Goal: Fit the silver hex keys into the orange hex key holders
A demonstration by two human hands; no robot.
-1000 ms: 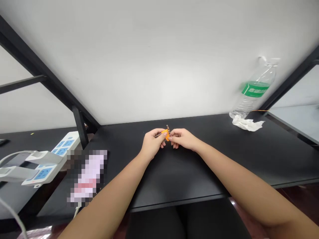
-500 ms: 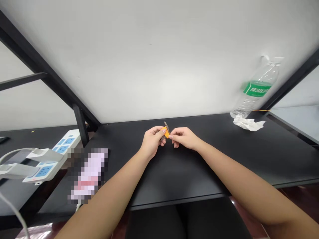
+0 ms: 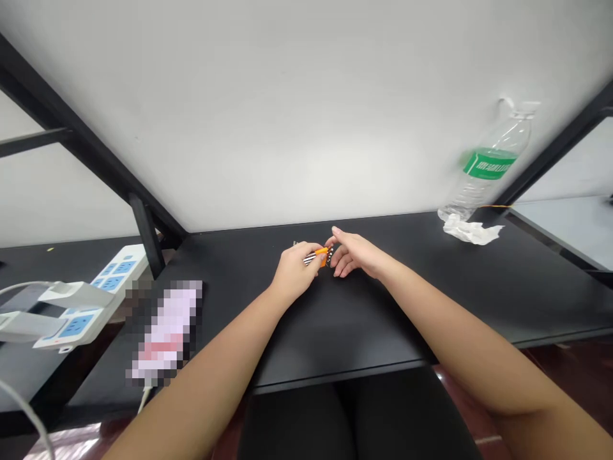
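Observation:
A small hex key set [image 3: 322, 253] with an orange holder and several thin metal rods is gripped in my left hand [image 3: 297, 265], over the middle of the black desk [image 3: 345, 332]. My left fingers wrap round it and hide part of it; silver rods stick out beside the thumb. Just to the right is my right hand [image 3: 357, 254], its thumb raised and its fingers apart and slightly curled. Its fingertips are close to the right end of the set; whether one touches it I cannot tell.
At the left lie a phone with a blurred screen [image 3: 167, 329] and a white power strip [image 3: 112, 281] with plugs and cables. A clear plastic bottle [image 3: 488, 163] stands at the back right by a crumpled tissue [image 3: 472, 230]. Behind rises a white wall [image 3: 306, 115].
My right fingers have come away from the hex key set and spread, the thumb lifting. My left hand has turned the set, so its rods point differently. The view has shifted slightly.

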